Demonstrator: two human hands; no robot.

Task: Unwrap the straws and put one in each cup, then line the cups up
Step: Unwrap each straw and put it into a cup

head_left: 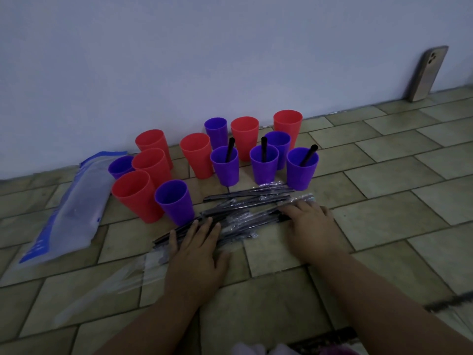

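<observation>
Three purple cups (263,172) in the front row each held one black straw (264,146). Wrapped straws (245,204) lay piled on the floor (384,226) just before them. Your left hand (197,249) and right hand (311,224) lay flat on that pile, fingers straight, gripping nothing.

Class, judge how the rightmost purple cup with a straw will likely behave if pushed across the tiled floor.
The purple cup looks like thin plastic holding only a straw, so it is probably light and slides easily. It narrows toward its base, so a high push may tip it. The leaning straw would likely shift.
</observation>
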